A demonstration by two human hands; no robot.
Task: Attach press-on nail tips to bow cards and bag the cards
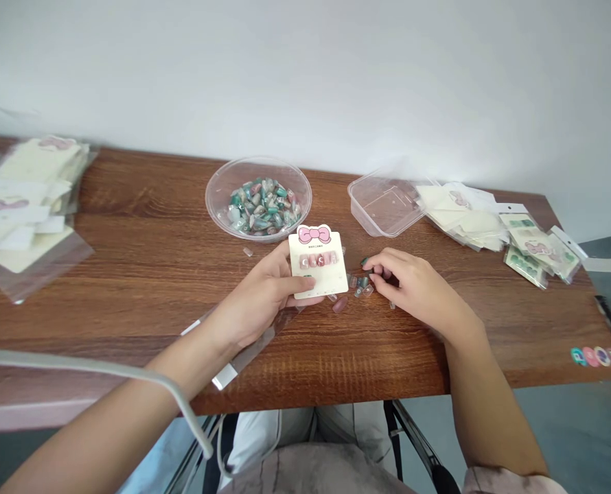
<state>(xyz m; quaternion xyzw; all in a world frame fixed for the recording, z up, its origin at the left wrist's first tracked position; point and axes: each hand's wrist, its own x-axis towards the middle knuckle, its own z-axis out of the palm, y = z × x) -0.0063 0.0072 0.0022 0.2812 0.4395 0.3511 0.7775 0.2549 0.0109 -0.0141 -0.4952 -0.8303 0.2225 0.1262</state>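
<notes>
– Where the view fails, what is listed first?

– Item 1: right hand [413, 288], fingertips bunched over the loose nails [361, 285] lying on the surface [145, 274]. Whether one is pinched between them, cannot tell.
Item 2: card [318, 264], bow-topped, clamped in the left hand [261, 295], thumb across its lower edge. It is held at the middle of the surface, just on the near side of the bowl [217, 206]. It bears a row of pink nails, and its print is too small to read.
Item 3: clear sleeve [244, 353] under the left wrist, partly covered.
Item 4: left packets [22, 199], cut off by the frame edge.

– And surface, room?

– Surface: brown wood grain. It carries the bowl of green and pink nails, an empty tub [388, 206] to the bowl's right, right packets [496, 230] heaped beside the tub, and stickers [601, 356] at the right corner.
Wall [305, 75]: plain white, behind.
Floor [583, 425]: grey, at right.
</notes>
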